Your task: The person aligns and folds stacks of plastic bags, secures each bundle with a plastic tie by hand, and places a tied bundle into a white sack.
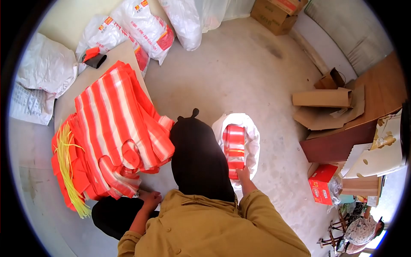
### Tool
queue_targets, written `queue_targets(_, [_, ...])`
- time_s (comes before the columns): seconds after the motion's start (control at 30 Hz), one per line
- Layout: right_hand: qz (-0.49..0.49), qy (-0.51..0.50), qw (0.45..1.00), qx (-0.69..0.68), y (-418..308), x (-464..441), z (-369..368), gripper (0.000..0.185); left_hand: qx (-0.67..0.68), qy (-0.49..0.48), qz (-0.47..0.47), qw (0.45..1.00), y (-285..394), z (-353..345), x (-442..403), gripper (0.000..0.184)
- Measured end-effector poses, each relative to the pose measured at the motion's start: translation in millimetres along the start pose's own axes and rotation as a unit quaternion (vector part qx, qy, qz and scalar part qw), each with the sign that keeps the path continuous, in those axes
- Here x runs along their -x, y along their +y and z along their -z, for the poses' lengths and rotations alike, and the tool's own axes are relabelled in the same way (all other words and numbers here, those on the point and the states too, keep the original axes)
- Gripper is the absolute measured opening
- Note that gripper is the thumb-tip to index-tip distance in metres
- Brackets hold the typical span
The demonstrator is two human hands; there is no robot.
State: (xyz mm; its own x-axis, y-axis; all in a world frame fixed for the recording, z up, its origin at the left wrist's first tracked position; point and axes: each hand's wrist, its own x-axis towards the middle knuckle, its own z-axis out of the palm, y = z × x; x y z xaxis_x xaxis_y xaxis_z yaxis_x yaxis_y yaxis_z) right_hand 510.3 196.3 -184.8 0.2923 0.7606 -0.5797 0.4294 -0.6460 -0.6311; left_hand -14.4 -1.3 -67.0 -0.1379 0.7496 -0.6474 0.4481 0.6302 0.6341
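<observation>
A large pile of red-and-white striped plastic bags [115, 124] lies to my left, with handle cut-outs at its near end. Yellow ties [66, 167] are draped over its left side. My left hand [150, 200] is closed beside my leg, at the pile's near edge; whatever its fingers may hold is hidden. To my right stands an open white sack [253, 141] with its rim rolled out. Inside it sits a folded bundle of striped bags [233, 143], banded with a yellow tie. My right hand [244, 174] grips the near end of this bundle.
The pile rests on a board [139, 79]. Stuffed white sacks [143, 32] line the far left wall. Cardboard boxes [274, 17] stand at the back, flattened cardboard [329, 109] at right. A red box [321, 184] and another person [361, 231] are at lower right.
</observation>
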Motion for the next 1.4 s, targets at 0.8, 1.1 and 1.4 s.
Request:
queue_targets(0.8, [0.186, -0.011, 0.935, 0.301, -114.6, 51.7, -9.8, 0.067, -0.128, -0.016, 0.027, 0.991, 23.4, 8.5, 11.0, 0.036])
queue_targets(1.1, [0.233, -0.062, 0.895, 0.375, -103.0, 1.0, -18.2, 0.054, -0.059, -0.012, 0.017, 0.998, -61.4, -12.0, -3.7, 0.035])
queue_targets(1.4, [0.038, -0.053, 0.983, 0.172, -43.8, 31.5, -39.9, 0.108, -0.029, 0.007, 0.041, 0.999, -62.5, -9.5, -9.8, 0.040])
